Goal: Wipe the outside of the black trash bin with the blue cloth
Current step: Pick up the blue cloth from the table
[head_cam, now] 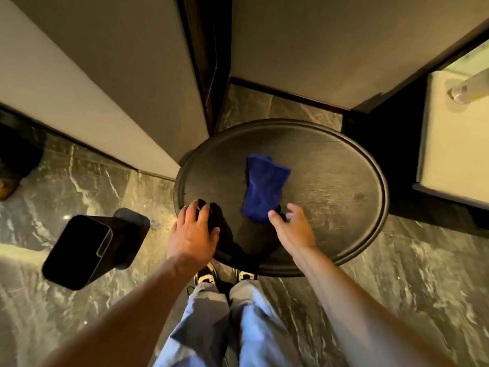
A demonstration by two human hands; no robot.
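Observation:
A crumpled blue cloth [264, 188] lies near the middle of a round dark wooden table [344, 181]. My right hand [291, 225] hovers at the cloth's near end with fingers apart, its thumb at the cloth's lower edge; I cannot tell if it touches. My left hand [194, 231] rests spread over the table's near left rim and holds nothing. The black trash bin [87, 250], rectangular with an open top, stands on the floor to the left of the table.
Dark marble floor [397, 287] surrounds the table. Beige walls and a dark door frame [203, 62] rise behind it. A pale counter [455, 144] with a glass [459, 92] stands at right. My legs and shoes are below the table's near edge.

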